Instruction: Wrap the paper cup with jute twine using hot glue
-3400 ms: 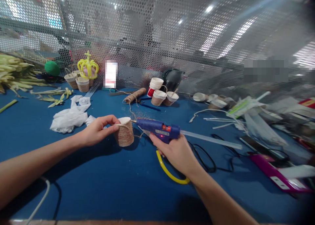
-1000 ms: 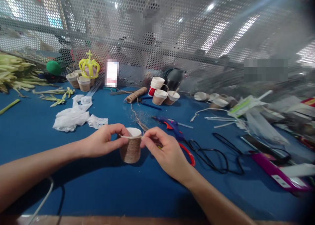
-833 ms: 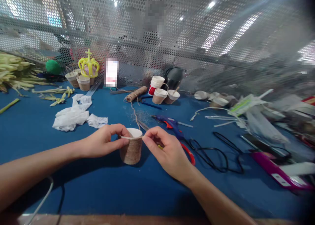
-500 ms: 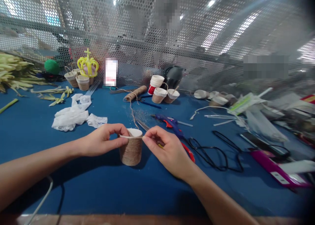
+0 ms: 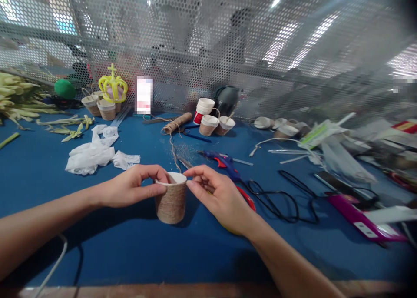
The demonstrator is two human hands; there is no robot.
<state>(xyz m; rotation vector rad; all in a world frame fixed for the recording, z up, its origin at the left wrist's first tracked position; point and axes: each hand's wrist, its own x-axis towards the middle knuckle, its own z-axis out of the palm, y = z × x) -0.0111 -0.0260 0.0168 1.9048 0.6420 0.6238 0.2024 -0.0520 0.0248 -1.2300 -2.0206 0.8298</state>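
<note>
A white paper cup wrapped in brown twine stands upright on the blue table. My left hand pinches its rim on the left, fingertips inside and thumb outside. At the right edge of the rim is my right hand, thumb and index finger a little apart, touching or almost touching the cup; whether twine lies between them is too small to tell. From behind the cup a strand runs back to a twine roll. Scissors with a red handle lie partly hidden beneath my right hand.
Beyond my right hand lie a blue glue gun, black cable and a purple power strip. White crumpled tissue is at left. More cups stand before the perforated metal screen.
The thumb and index finger of my right hand have parted slightly, and the index finger now reaches over the rim. The whole view has shifted a little.
</note>
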